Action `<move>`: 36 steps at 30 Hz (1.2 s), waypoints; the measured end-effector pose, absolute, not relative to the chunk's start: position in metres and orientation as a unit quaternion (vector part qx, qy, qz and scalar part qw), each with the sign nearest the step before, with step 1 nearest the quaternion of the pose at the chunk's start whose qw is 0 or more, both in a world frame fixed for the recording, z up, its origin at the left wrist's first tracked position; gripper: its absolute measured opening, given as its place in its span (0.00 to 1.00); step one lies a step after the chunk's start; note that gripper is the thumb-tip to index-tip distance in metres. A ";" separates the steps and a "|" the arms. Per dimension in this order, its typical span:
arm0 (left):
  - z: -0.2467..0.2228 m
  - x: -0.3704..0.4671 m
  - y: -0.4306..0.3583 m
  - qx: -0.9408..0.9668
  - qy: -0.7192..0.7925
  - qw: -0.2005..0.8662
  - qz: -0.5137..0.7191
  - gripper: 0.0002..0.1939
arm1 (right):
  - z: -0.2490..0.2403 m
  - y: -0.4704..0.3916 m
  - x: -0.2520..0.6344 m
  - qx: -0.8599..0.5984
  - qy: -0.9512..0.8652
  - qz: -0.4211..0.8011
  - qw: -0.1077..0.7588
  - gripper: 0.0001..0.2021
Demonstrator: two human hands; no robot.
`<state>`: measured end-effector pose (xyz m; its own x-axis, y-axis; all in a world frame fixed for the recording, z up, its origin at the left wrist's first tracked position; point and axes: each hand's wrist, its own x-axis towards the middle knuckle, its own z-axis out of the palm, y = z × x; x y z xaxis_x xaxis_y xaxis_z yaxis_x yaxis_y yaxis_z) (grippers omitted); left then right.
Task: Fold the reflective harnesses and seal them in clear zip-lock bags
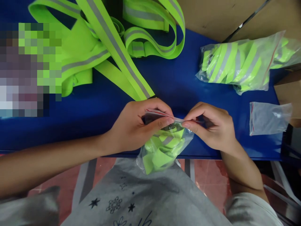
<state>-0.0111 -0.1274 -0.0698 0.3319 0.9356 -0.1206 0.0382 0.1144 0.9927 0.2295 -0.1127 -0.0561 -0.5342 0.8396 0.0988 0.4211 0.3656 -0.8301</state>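
Note:
A clear zip-lock bag (162, 150) with a red-lined seal hangs at the table's front edge, with folded neon-yellow reflective strap inside. My left hand (141, 125) pinches the bag's top strip between thumb and forefinger. On the other side of the opening, my right hand (211, 125) pinches the same strip close to the left fingertips. The bag's mouth lies level between both hands, and its filled part droops toward my body. Just behind my left hand, a long neon-yellow strap with a grey reflective stripe (122, 53) runs down from a larger heap.
Several loose neon straps (152, 40) lie coiled on the blue table (183, 81). Filled bags (237, 62) rest at the right, above a flat clear zip bag (270, 119). Cardboard (207, 18) stands behind, and a cardboard box (289, 94) is at the right edge.

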 end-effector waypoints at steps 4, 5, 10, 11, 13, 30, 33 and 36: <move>-0.070 -0.012 -0.127 0.543 0.445 0.608 0.371 0.06 | -0.057 -0.116 0.227 -0.403 -0.803 0.358 0.254 0.01; -0.070 -0.012 -0.126 0.542 0.446 0.611 0.366 0.07 | -0.057 -0.116 0.227 -0.407 -0.802 0.354 0.259 0.01; -0.068 -0.013 -0.124 0.540 0.440 0.618 0.364 0.05 | -0.056 -0.107 0.236 -0.395 -0.773 0.417 0.272 0.05; -0.068 -0.013 -0.124 0.540 0.443 0.614 0.368 0.04 | -0.055 -0.104 0.240 -0.392 -0.767 0.436 0.259 0.05; -0.067 -0.014 -0.125 0.541 0.448 0.603 0.378 0.03 | -0.052 -0.099 0.246 -0.391 -0.763 0.460 0.231 0.04; -0.069 -0.013 -0.130 0.634 0.481 0.526 0.299 0.15 | -0.054 -0.097 0.244 -0.357 -0.804 0.408 0.246 0.11; -0.071 -0.012 -0.131 0.639 0.474 0.519 0.311 0.15 | -0.061 -0.105 0.232 -0.367 -0.799 0.384 0.283 0.05; -0.072 -0.011 -0.132 0.641 0.470 0.520 0.314 0.15 | -0.063 -0.109 0.227 -0.366 -0.807 0.356 0.298 0.03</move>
<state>-0.0113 -0.1317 -0.0723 0.3622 0.9281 -0.0863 0.2754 -0.0181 0.9612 0.2272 -0.1089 -0.0635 -0.5555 0.8019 0.2200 0.3777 0.4790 -0.7924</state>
